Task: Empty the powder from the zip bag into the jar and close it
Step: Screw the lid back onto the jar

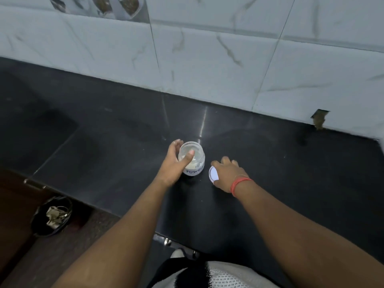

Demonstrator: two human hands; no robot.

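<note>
A small clear jar [194, 161] stands upright on the black countertop [104, 142], with no lid on and white powder inside. A label on its front has handwriting that starts "POW". My left hand [173, 165] wraps around the jar's left side, thumb across its front. Just right of the jar a round white lid [213, 174] lies flat on the counter. My right hand [228, 173] rests over the lid's right half, fingers spread; I cannot tell whether they grip it. A red thread circles that wrist. No zip bag is in view.
A marble-patterned tiled wall [207, 59] runs along the back of the counter. Below the counter's left edge, a black bin [52, 215] with scraps stands on the floor. A metal handle [166, 242] sticks out under the front edge.
</note>
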